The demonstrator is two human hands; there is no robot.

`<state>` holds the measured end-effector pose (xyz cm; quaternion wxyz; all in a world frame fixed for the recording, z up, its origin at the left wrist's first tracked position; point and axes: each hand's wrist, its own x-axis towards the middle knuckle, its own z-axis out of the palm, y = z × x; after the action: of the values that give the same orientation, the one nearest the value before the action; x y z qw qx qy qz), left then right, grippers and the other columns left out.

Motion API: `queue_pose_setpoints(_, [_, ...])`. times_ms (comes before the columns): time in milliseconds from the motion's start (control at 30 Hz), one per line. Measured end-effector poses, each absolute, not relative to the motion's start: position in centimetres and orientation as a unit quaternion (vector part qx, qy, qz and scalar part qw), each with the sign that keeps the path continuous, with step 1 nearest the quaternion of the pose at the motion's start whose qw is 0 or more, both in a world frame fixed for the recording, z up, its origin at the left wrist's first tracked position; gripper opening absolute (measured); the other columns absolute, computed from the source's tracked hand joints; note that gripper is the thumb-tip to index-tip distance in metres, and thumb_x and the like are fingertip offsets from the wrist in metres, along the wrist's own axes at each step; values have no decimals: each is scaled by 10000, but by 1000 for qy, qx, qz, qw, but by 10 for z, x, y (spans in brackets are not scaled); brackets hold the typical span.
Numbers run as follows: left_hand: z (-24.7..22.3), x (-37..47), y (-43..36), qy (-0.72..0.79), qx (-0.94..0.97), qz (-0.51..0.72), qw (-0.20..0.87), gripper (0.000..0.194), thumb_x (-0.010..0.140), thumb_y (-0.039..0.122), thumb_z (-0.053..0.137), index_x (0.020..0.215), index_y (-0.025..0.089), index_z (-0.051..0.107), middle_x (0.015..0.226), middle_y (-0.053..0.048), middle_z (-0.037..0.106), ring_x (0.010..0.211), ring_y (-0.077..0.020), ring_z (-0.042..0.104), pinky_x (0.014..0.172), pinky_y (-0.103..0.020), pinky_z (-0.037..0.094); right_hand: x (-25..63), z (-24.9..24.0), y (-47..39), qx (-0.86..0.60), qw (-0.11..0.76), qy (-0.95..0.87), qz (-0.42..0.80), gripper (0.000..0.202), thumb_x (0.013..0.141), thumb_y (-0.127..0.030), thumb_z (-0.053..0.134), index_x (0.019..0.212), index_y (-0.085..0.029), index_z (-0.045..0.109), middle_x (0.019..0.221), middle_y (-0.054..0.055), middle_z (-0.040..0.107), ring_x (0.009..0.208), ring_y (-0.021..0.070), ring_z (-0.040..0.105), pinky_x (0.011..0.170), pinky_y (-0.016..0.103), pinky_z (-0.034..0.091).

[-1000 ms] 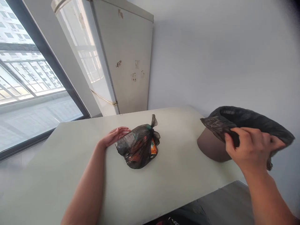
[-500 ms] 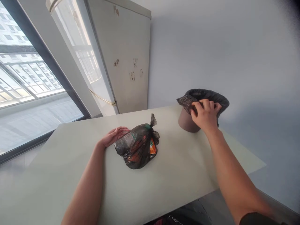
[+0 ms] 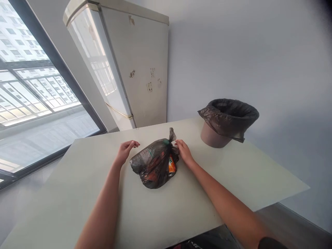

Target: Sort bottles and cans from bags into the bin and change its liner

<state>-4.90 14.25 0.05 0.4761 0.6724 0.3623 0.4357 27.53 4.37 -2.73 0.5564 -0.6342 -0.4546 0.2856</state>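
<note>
A knotted black garbage bag [image 3: 155, 164] lies on the white table [image 3: 166, 214]. Through its thin plastic show dark and reddish contents, and an orange can [image 3: 171, 166] is visible near the knot. My right hand [image 3: 184, 152] is at the right of the knot, fingers together and pinching the bag's gathered plastic. To the left of the bag, my left hand [image 3: 126, 151] hovers just above the tabletop, fingers loosely bent and holding nothing. A brown trash can [image 3: 214, 135], lined with a black bag [image 3: 223, 121] folded over its rim, stands at the back right.
An old white refrigerator [image 3: 140, 55] with worn patches is behind the table. A window [image 3: 49, 90] with a dark frame is on the left. Plain wall [image 3: 246, 52] rises behind the trash can, and a dark, shiny item [image 3: 204, 240] lies below the front edge.
My right hand has left the trash can's liner and moved left to the knotted bag. The liner's front now hangs down over the can. My left hand has drawn slightly away from the bag.
</note>
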Motion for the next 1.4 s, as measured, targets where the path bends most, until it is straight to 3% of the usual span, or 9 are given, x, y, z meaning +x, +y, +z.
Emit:
queue_pose_setpoints(100, [38,-34,113,369,709,433,416,313,968,471,675,863,212,817,844,-76,721,880,-275,618,907,-394,425,277,-35,43,-603,565,-454,333,469,897,-646,504,997,-235,708,997,47,736,955,250,649,893,384,493])
queue_pose_setpoints(200, [59,-9,71,340,765,382,391,163,916,396,745,983,267,819,1049,-105,718,1121,-352,576,1054,-437,362,272,-35,39,-564,581,-457,367,373,862,-555,584,949,-223,730,1062,51,746,1038,256,646,973,386,467])
queue_pose_setpoints(333, [45,7,38,366,813,349,289,444,887,315,768,1329,323,722,1352,-139,635,1359,-417,446,1215,-533,205,260,-35,31,-514,590,-466,413,302,811,-493,669,839,-196,717,917,59,741,889,242,652,851,373,501])
queue_pose_setpoints(467, [22,-10,41,427,810,390,99,397,1009,205,534,1350,318,701,1450,-109,608,1324,-368,507,1150,-573,330,249,-34,17,-456,556,-506,477,351,779,-521,762,873,-184,737,807,57,729,725,214,647,712,356,523])
queue_pose_setpoints(633, [16,-12,30,378,823,425,-14,299,1014,223,602,1296,244,700,1288,-120,685,1164,-280,628,1026,-456,483,240,-22,-1,-388,500,-564,530,357,801,-517,823,911,-182,765,909,88,763,860,247,715,830,392,570])
queue_pose_setpoints(900, [14,17,5,288,849,439,-63,150,987,154,651,1111,221,703,941,-48,741,835,-193,628,823,-369,456,245,-18,-5,-372,505,-608,486,331,850,-495,811,1020,-211,801,979,77,780,939,258,715,893,420,564])
queue_pose_setpoints(1100, [10,17,5,303,818,479,-96,153,975,81,610,1059,205,635,927,-68,702,835,-207,596,814,-373,440,249,-15,0,-418,554,-619,367,188,883,-445,794,890,-257,790,801,33,702,752,195,525,762,371,461])
queue_pose_setpoints(1267, [7,16,7,337,787,509,-90,146,979,77,572,1024,212,603,920,-75,648,844,-223,562,803,-367,444,256,-6,1,-416,572,-621,339,234,957,-463,706,874,-248,669,1020,49,684,868,196,549,816,364,448])
queue_pose_setpoints(1400, [8,17,6,342,788,508,-53,145,1001,79,523,1002,218,563,923,-64,657,834,-214,550,802,-356,437,255,-5,-3,-376,566,-587,440,246,1037,-487,579,971,-250,580,1127,53,715,976,200,619,837,351,467])
